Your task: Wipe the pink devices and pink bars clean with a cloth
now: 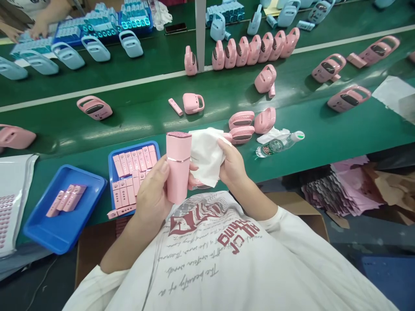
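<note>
In front of my chest, my left hand (154, 185) is wrapped round an upright pink speaker-like case (178, 172), thumb on its near side. A thin shiny band crosses the case, and its top looks speckled. My right hand (231, 162) pinches a white cloth (207, 155) just right of the case. The cloth covers part of what lies behind it, and whether it touches the case I cannot tell. Beyond my right hand stand pink handled devices (241, 119), close together on the green bench.
A blue tray (158, 149) full of slim pink sticks lies left of my hands, beside another blue tray (92, 207) with a few sticks. A clear bottle (279, 144) lies at right. Pink devices (94, 108) stand along the green belt (139, 101). Across it, a co-worker's hands (40, 26) touch blue parts.
</note>
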Available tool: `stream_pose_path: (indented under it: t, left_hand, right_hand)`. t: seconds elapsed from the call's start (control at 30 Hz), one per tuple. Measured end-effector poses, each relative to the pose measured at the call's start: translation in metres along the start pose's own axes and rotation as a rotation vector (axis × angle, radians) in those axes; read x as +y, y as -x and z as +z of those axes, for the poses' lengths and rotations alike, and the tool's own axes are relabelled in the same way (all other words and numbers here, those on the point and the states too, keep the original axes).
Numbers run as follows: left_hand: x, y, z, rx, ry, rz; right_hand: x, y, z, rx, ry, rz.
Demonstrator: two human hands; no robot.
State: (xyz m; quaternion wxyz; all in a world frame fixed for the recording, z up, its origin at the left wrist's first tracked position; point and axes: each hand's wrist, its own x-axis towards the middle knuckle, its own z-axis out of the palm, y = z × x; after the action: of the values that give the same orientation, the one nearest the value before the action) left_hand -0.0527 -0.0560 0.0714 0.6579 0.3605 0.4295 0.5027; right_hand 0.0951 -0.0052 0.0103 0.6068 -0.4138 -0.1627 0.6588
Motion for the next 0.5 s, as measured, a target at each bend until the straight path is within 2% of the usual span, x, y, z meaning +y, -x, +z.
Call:
stream_pose_path:
  t: [0.13,0.33,0.5]
  left_hand:
    - [-0.001,-0.003,0.0,-0.026,0.027,-0.037]
    - [-0.005,-0.004,0.001,-0.065,0.016,-0.164]
    - [-0.009,-0.005,0.001,-0.06,0.084,-0.233]
  right_hand:
    - [-0.008,0.007,0.004,-0.059,0.063,-0.141]
    - [-0.018,0.012,0.016,-0.397,0.425,-0.421]
    - [-0.011,0.0,0.022,-0.442,0.546,-0.639]
